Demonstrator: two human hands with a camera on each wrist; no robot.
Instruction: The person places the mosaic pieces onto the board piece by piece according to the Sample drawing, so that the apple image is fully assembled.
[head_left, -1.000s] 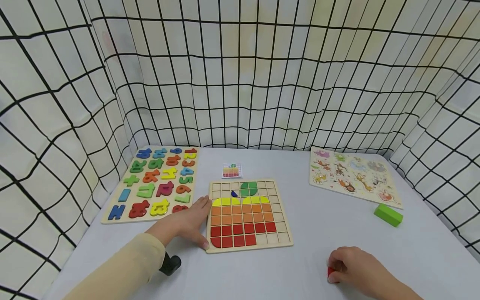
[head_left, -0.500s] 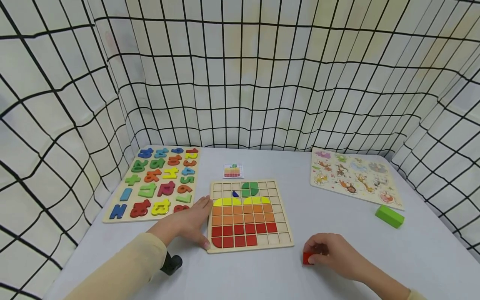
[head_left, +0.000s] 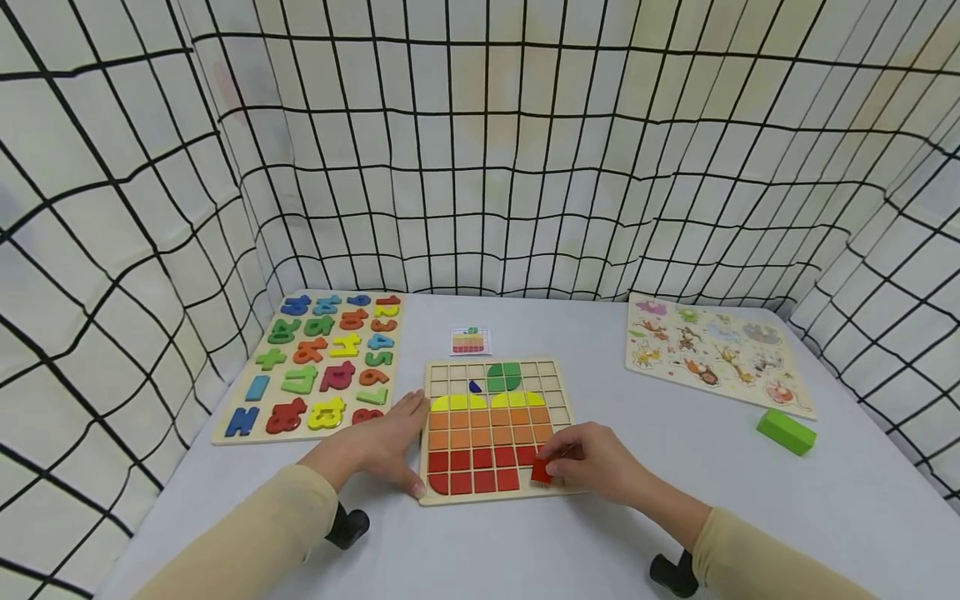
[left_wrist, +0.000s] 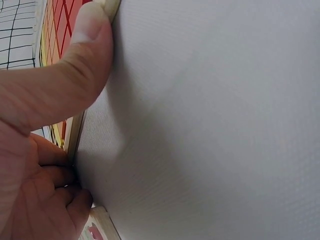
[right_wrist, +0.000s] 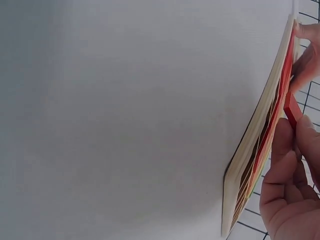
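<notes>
A wooden grid board (head_left: 555, 381) lies mid-table, filled in part with red, orange, yellow, green and blue tiles. My left hand (head_left: 375, 446) rests along its left side, the thumb (left_wrist: 92, 30) touching the near corner and the other fingers spread up the edge. Between thumb and fingers, my right hand (head_left: 600, 462) pinches a red square tile (head_left: 540, 472). That tile is tilted over the bottom row, just right of the red tiles there; the right wrist view has the red tile (right_wrist: 292, 109) at the board's surface. The fingers partly cover the board's lower right cells.
Behind the board lies a small picture card (head_left: 470, 341). A letter and number puzzle (head_left: 258, 417) is at the left, an animal puzzle (head_left: 675, 375) at the right with a green block (head_left: 786, 431) near it. Black netting (head_left: 487, 167) over white walls surrounds the table.
My right hand has carried the red tile left and away from me, from the table at the right to over the board. The left hand has stayed at the board's edge.
</notes>
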